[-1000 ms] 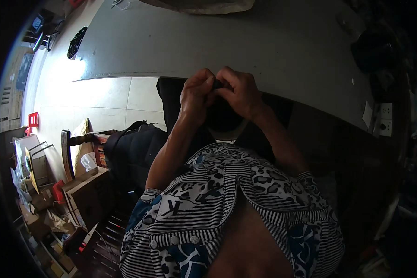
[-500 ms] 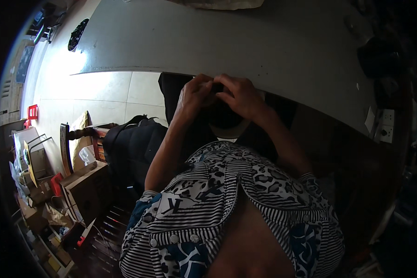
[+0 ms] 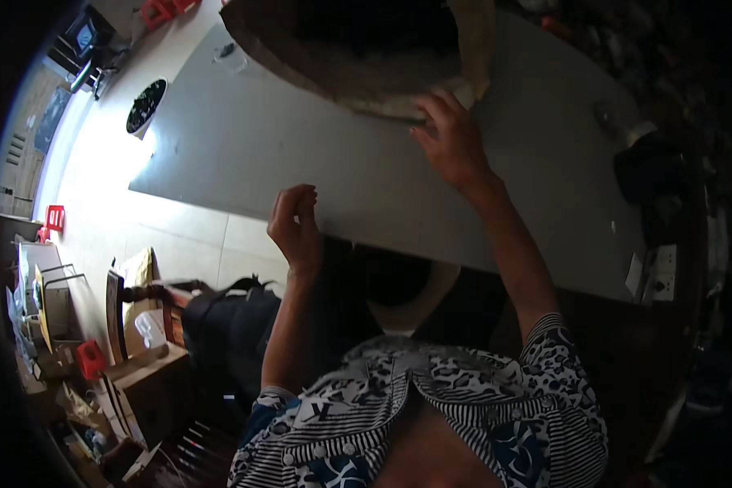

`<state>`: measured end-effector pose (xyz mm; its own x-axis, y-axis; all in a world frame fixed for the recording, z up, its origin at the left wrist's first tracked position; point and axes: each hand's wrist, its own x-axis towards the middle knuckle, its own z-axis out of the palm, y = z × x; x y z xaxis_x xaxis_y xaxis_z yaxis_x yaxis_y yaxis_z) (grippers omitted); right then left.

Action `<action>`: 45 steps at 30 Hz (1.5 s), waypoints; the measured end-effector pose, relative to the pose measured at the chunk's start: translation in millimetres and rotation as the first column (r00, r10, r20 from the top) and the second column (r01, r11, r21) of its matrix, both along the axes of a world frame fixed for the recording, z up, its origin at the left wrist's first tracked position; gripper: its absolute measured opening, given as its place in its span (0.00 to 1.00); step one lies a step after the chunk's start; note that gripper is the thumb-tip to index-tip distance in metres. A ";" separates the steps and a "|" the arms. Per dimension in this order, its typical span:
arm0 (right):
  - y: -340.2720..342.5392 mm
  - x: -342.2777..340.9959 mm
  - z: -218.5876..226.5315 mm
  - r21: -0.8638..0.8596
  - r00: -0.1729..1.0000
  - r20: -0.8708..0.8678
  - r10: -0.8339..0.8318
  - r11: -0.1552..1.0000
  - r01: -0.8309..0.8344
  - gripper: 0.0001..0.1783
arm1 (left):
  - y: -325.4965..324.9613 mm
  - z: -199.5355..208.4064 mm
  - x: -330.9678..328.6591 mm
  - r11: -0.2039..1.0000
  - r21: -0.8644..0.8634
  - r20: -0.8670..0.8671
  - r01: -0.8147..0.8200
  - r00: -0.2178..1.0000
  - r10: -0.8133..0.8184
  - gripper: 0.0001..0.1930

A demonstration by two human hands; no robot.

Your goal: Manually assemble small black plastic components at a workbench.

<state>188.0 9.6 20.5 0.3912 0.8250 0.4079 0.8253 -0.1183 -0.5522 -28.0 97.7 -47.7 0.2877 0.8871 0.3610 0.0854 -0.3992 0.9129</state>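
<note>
- Head view: I stand at the near edge of a long grey table (image 3: 301,146), looking down over my patterned shirt (image 3: 431,407).
- My right hand (image 3: 451,138) is stretched to the far side of the table, fingers spread flat on the near rim of a large brown cardboard box (image 3: 366,49). The palm rests against the rim; whether the fingers actually curl around it I cannot tell.
- The box sits at the far middle of the table, its dark opening turned toward me; the inside is too dark to read.
- My left hand (image 3: 294,224) hangs at the near table edge, fingers loosely curled, narrow, holding nothing that I can see. It is well apart from the box.
- Just below the near edge, between my forearms, sits a pale round bowl-like object (image 3: 407,297), dark inside. Contents not readable.
- Progress, as I judge it: contact with the box is made with one hand only; the box is not lifted and lies far from me. Drawing it nearer or opening it looks undone.
- Far right on the table: a dark bulky object (image 3: 655,171), not identifiable.
- Left on the floor: a black bag (image 3: 228,333), cardboard cartons (image 3: 138,390) and red plastic pieces (image 3: 89,358).
</note>
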 end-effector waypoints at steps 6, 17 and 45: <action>121.7 71.6 -7.8 -0.112 0.832 0.428 -0.352 0.893 0.436 0.30 | 10.6 -11.8 21.3 0.975 0.219 -0.171 -0.035 0.983 0.074 0.05; 159.9 110.8 -36.2 0.272 0.776 0.373 -0.508 0.860 0.432 0.39 | 13.3 -13.6 25.8 0.978 0.203 -0.209 -0.051 0.973 0.095 0.04; 127.8 107.2 -1.1 -0.180 0.991 0.085 -0.100 0.977 0.114 0.29 | 46.0 11.7 132.0 0.885 0.352 -0.537 0.305 0.840 -0.075 0.53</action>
